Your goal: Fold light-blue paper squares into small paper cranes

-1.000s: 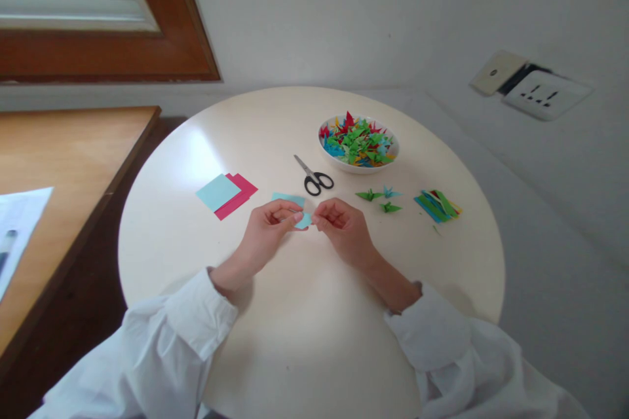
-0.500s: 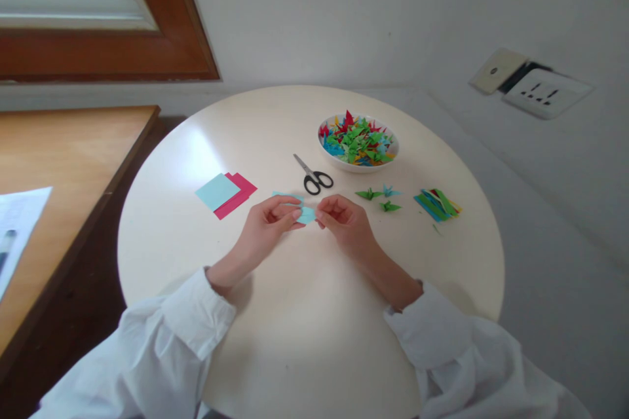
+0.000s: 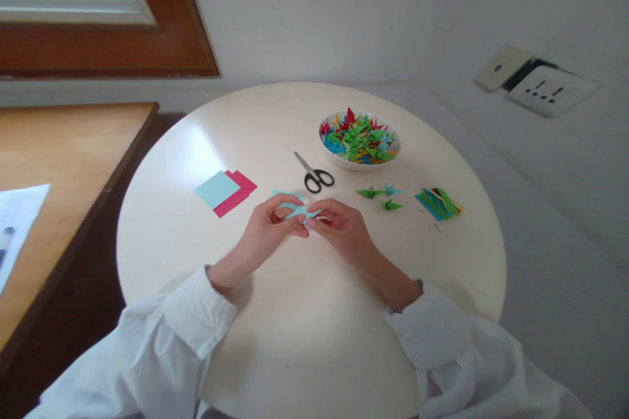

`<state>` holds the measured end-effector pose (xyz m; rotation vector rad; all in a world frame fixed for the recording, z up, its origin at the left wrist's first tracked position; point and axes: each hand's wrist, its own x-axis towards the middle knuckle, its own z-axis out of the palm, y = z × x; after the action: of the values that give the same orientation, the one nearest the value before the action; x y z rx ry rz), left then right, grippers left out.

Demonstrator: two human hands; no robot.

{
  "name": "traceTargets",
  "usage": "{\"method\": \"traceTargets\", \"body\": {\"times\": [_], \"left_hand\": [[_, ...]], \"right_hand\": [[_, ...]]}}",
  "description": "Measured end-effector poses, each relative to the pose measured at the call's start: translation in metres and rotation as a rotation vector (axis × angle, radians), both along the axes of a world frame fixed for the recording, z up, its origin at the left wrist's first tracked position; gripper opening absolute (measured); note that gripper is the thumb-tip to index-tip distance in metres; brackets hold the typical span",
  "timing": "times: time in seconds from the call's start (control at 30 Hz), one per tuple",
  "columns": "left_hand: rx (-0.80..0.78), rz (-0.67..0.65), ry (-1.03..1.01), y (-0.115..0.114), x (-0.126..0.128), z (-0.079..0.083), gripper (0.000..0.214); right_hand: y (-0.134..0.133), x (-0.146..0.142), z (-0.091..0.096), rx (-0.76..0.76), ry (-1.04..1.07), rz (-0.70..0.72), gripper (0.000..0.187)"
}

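Between my two hands is a small folded piece of light blue paper (image 3: 297, 211), held over the middle of the round table. My left hand (image 3: 270, 219) pinches its left side between thumb and fingers. On its right side, my right hand (image 3: 340, 222) grips the paper with thumb and forefinger, and the fingertips of both hands nearly meet. Fingers cover much of the paper, so its full folded shape is hidden. Just behind my left fingers, another light blue paper piece (image 3: 289, 196) shows on the table.
Black-handled scissors (image 3: 314, 173) lie beyond my hands. A white bowl (image 3: 358, 165) holds many colourful paper cranes; several loose cranes (image 3: 391, 205) lie right of my hands. Farther right are paper strips (image 3: 439, 203). To the left are light blue (image 3: 217, 189) and pink sheets (image 3: 247, 184).
My right fingers have shifted slightly left, closer to my left hand. The light blue paper has changed from a flat-facing piece to a narrower, winged-looking shape.
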<state>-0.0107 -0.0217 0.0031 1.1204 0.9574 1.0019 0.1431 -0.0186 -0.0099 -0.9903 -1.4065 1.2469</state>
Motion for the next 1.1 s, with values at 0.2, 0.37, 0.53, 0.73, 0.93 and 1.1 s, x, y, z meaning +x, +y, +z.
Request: {"method": "traceTargets", "body": {"times": [0.2,0.37,0.53,0.73,0.93,1.1], "left_hand": [[0.026,-0.001,-0.016,-0.0009,-0.0004,0.0026,0.029],[0.067,0.010,0.013,-0.0008,0.0012,0.0033,0.027],[0.055,0.005,-0.009,-0.0009,0.0009,0.0026,0.025],[0.054,0.019,0.049,-0.0019,0.0014,0.0062,0.026],[0.092,0.025,0.074,-0.0028,0.0026,0.0040,0.024],[0.166,0.060,0.094,-0.0038,0.0031,-0.0005,0.025]], "right_hand": [[-0.0022,0.0001,0.0016,0.059,-0.076,-0.052,0.003],[-0.0020,0.0002,0.0015,0.057,-0.114,-0.108,0.003],[-0.0013,0.0015,0.0013,0.063,-0.087,-0.089,0.005],[-0.0012,0.0017,0.0030,0.056,-0.088,-0.098,0.005],[-0.0018,0.0001,0.0038,0.087,-0.103,-0.121,0.004],[-0.0011,-0.0006,0.0020,0.131,-0.113,-0.135,0.005]]}}
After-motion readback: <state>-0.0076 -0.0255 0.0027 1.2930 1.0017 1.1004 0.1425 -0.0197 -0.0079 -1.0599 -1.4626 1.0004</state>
